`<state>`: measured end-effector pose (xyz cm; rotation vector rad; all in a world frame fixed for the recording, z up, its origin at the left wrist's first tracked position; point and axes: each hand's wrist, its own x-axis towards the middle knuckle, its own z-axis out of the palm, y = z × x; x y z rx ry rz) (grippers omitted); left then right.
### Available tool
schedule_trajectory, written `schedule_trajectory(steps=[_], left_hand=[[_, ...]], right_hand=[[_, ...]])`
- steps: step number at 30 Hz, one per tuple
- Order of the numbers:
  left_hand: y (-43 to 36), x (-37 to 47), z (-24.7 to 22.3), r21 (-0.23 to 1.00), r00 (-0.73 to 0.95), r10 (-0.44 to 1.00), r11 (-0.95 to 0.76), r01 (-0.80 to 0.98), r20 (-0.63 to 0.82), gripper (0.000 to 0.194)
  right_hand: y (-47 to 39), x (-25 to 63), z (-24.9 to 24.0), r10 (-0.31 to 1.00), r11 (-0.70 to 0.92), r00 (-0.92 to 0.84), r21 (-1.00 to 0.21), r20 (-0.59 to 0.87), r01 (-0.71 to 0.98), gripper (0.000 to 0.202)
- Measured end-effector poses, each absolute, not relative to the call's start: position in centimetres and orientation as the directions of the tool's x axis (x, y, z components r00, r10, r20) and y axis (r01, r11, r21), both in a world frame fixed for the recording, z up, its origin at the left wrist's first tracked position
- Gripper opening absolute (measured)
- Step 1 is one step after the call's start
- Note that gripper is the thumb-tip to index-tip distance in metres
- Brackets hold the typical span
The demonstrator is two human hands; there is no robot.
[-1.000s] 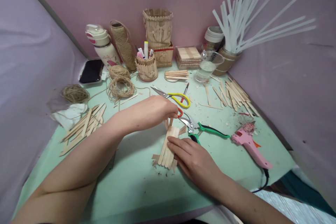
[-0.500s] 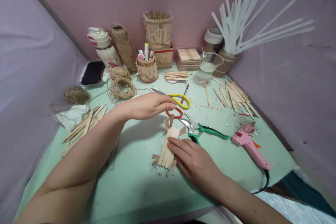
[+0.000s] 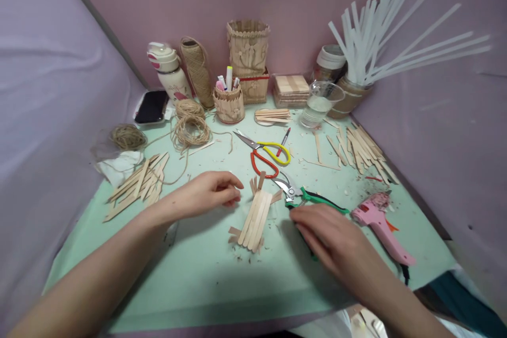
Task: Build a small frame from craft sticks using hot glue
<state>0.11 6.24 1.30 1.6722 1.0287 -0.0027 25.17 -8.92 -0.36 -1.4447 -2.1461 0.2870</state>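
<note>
A small panel of wooden sticks (image 3: 255, 220), with short pieces poking out at its corners, lies on the green cloth (image 3: 190, 285). Left of it hovers my left hand (image 3: 214, 191), fingers loosely curled and apart, holding nothing. On the panel's right, my right hand (image 3: 327, 229) is over the lower handle of the green-handled pruning shears (image 3: 322, 199). Its fingers are close together, and whether they grip the handle is hidden. Scissors (image 3: 271, 154) with one red and one yellow handle lie beyond the panel.
Loose sticks lie in piles at left (image 3: 138, 182) and right (image 3: 366, 152). A pink glue gun (image 3: 382, 227) is at the right. Behind are twine (image 3: 192, 129), a pen holder (image 3: 229, 105), a cup of liquid (image 3: 317, 108) and a bottle (image 3: 172, 74).
My left hand has drawn back from above the scissors toward the near left. The right hand has left the stick panel and moved right to the shears. The view has shifted slightly.
</note>
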Motion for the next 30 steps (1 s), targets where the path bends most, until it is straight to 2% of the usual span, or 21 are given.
schedule_trajectory(steps=[3, 5, 9, 13, 18, 24, 30], left_hand=[[4.8, 0.9, -0.5, 0.841, 0.604, 0.637, 0.136, 0.524, -0.479, 0.026], [4.4, 1.6, -1.4, 0.856, 0.562, 0.672, 0.225, 0.465, -0.482, 0.027], [4.1, 2.6, -2.6, 0.851, 0.532, 0.666, 0.378, 0.365, -0.523, 0.036], [3.7, 3.1, -3.7, 0.851, 0.551, 0.651, 0.446, 0.278, -0.521, 0.036], [3.3, 3.6, -4.1, 0.841, 0.502, 0.677, 0.469, 0.270, -0.538, 0.034], [3.3, 4.0, -4.0, 0.843, 0.485, 0.690, 0.451, 0.293, -0.537, 0.035], [3.3, 4.1, -4.3, 0.832, 0.468, 0.690, 0.487, 0.264, -0.552, 0.027]], right_hand=[[-6.6, 25.7, 0.2, 0.955, 0.249, -0.128, -0.490, 0.266, 0.835, 0.019], [-4.7, 25.3, 0.1, 0.977, 0.179, -0.083, -0.539, 0.197, 0.823, 0.021], [-1.5, 24.3, -0.7, 0.990, 0.131, -0.135, -0.622, 0.042, 0.772, 0.027], [0.1, 24.2, -1.9, 0.981, 0.116, -0.187, -0.636, -0.045, 0.763, 0.030], [0.6, 24.0, -2.4, 0.973, 0.125, -0.218, -0.636, -0.069, 0.761, 0.032], [0.6, 23.5, -2.4, 0.960, 0.189, -0.277, -0.653, -0.032, 0.733, 0.029], [0.5, 23.3, -2.6, 0.955, 0.214, -0.296, -0.654, -0.015, 0.725, 0.031]])
